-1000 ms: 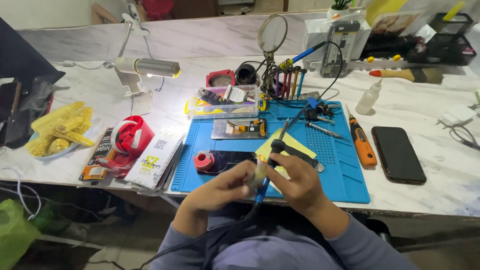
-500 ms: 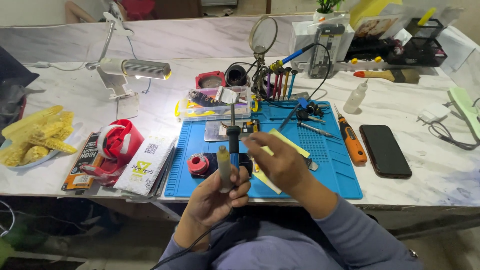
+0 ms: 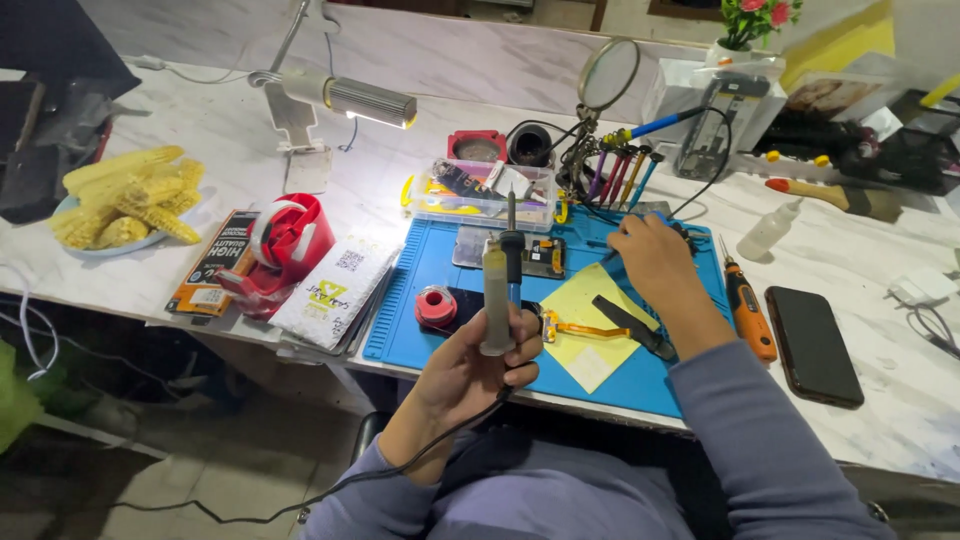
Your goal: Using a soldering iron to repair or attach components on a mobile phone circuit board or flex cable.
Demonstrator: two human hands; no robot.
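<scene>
An electronics repair workshop: a marble-topped bench (image 3: 200, 140) carries a blue repair mat (image 3: 690, 375), a magnifier on a helping-hand stand (image 3: 609, 75), a clamp lamp (image 3: 345, 98), a rack of screwdrivers (image 3: 620, 175), a parts box (image 3: 480, 195) and an opened phone board (image 3: 545, 255).

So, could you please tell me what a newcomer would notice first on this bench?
Probably the left hand near the front edge, holding a soldering iron upright with its tip up, over the blue work mat. The right hand reaches toward the back of the mat. At far left, a plate of yellow corn cobs stands out beside a lit desk lamp.
</scene>
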